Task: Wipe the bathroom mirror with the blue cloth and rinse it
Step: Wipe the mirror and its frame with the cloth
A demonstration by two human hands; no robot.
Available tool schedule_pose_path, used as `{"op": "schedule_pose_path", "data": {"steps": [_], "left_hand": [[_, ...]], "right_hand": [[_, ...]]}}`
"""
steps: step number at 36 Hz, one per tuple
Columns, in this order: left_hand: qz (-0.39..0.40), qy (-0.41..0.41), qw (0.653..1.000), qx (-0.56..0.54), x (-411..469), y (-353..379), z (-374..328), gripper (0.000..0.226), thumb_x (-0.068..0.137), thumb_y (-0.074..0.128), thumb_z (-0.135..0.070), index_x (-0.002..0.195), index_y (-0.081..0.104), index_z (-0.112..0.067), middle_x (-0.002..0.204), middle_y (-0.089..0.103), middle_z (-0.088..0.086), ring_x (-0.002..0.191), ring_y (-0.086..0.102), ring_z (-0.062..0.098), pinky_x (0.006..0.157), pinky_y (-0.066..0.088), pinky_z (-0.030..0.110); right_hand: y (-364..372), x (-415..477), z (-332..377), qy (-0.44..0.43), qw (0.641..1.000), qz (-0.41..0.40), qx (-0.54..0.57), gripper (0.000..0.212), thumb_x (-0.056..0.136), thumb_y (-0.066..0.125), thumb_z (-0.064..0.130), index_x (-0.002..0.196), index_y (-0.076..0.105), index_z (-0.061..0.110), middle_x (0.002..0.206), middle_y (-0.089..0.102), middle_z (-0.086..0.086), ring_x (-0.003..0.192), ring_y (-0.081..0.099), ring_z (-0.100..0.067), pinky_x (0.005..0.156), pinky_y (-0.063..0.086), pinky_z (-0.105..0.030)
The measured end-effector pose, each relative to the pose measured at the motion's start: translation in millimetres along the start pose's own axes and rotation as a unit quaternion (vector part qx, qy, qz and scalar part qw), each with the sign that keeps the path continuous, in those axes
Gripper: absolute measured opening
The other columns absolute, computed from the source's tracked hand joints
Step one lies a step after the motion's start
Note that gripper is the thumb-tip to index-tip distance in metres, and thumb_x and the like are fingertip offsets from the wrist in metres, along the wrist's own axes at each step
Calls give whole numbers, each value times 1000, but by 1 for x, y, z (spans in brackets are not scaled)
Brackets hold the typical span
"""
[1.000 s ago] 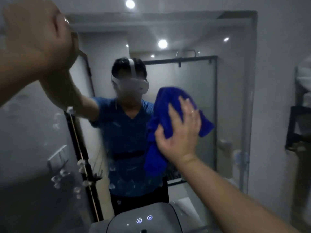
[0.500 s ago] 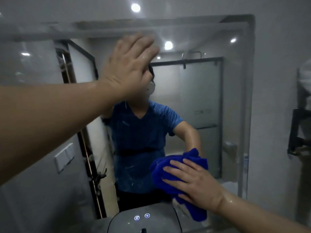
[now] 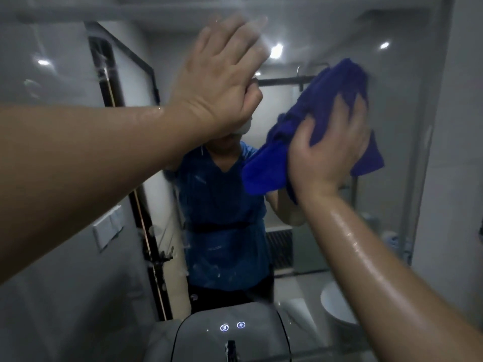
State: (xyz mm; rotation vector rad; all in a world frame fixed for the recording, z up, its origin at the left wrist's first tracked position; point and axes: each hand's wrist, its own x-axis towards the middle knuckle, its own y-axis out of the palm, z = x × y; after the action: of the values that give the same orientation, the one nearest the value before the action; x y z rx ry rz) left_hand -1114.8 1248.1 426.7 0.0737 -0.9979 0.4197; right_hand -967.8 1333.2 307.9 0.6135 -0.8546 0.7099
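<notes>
Two hands are raised against the bathroom mirror (image 3: 60,257). The left hand (image 3: 222,82) is laid flat on the glass, high up near the middle. Its fingers are straight and held together, nothing is held by it, and the fingertips are blurred. The right hand (image 3: 329,152) is set to its right and a little lower, spread wide over the blue cloth (image 3: 339,84), which is pressed against the glass beneath the palm. The fingers are stretched out across the cloth rather than curled round it (their tips are smeared by motion, so finer detail cannot be told). The cloth is bunched and crumpled. One fold is seen rising above the fingertips, another hangs out to the left below the thumb, and a corner juts out on the right beside the little finger. Both forearms are shiny with water.

A person in a blue shirt (image 3: 224,210) is reflected in the glass, the face hidden behind the left hand. Streaks and drops are seen on the mirror over the shirt and along the dark door frame (image 3: 146,231) reflected at the left. A white wall switch (image 3: 108,228) is reflected beside that frame. Two small lit icons (image 3: 224,327) are shown low on the glass, and a tap (image 3: 231,355) is glimpsed at the bottom edge just below them.
</notes>
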Motion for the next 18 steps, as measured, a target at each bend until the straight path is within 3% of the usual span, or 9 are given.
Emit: {"op": "schedule_pose_path", "data": {"steps": [5,11,13,16,18], "left_hand": [[-17,3,1000,-1,0,1,1,56,95,44,-38,144,56,-15,169,38,3,155,36,33,123,25,46],[-9,2,1000,5,-1,2,1,58,94,41,-40,144,55,-15,169,37,3,155,34,31,124,24,43],[0,5,1000,2,-1,2,1,62,95,40,-41,151,49,-17,170,35,4,156,32,31,125,23,45],[3,9,1000,-6,-1,2,2,64,95,40,-40,156,44,-19,170,34,4,157,31,33,126,23,48],[3,8,1000,-10,-1,2,3,64,95,40,-40,155,44,-19,170,34,4,157,30,33,126,22,48]], "right_hand": [[8,-136,-1,-107,991,79,11,64,83,68,36,144,68,15,162,52,-16,155,42,-38,131,21,-54],[-17,-283,-31,-262,922,283,34,60,85,72,53,145,66,41,165,49,8,160,37,-19,131,23,-44],[-26,-294,-43,-323,883,339,4,61,84,73,55,144,67,44,165,49,12,160,35,-15,129,27,-42],[-38,-275,-61,-400,837,373,-19,69,78,76,54,146,63,46,168,44,15,162,31,-12,132,22,-39],[-45,-246,-80,-418,835,357,-29,76,75,79,53,148,58,44,170,41,12,162,30,-15,133,19,-39]]}}
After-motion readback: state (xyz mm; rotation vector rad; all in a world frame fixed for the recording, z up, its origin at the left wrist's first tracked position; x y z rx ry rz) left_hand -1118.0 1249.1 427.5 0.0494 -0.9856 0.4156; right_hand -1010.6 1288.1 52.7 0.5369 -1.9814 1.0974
